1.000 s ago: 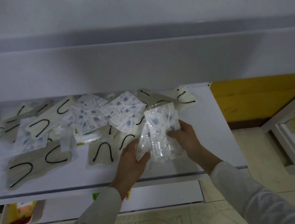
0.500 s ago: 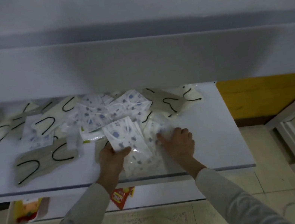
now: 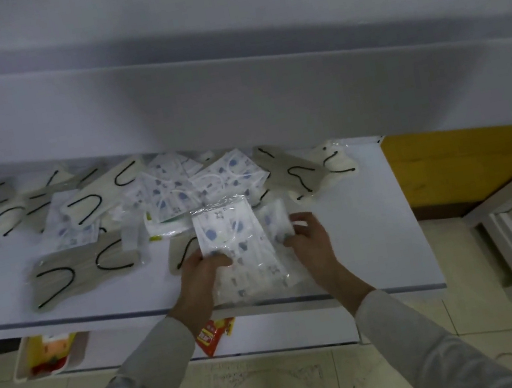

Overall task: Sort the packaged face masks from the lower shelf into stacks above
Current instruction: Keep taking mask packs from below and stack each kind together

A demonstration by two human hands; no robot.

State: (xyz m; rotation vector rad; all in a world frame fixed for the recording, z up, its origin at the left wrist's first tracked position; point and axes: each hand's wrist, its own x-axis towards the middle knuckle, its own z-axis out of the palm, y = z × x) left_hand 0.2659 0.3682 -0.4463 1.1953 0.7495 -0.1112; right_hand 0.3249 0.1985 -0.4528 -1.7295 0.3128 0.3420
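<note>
Crinkly clear plastic wraps the flat, blue-printed mask packet (image 3: 230,229) pinched by the left hand (image 3: 205,271) over a loose stack (image 3: 262,278) at the white shelf's (image 3: 373,224) front edge; the right hand (image 3: 311,242) grips a neighbouring packet (image 3: 276,224).

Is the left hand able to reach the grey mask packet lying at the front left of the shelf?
Probably yes. The grey mask packet lies flat and uncovered near the front edge of the shelf, just left of the left hand. That hand holds a printed mask packet now, though.
</note>
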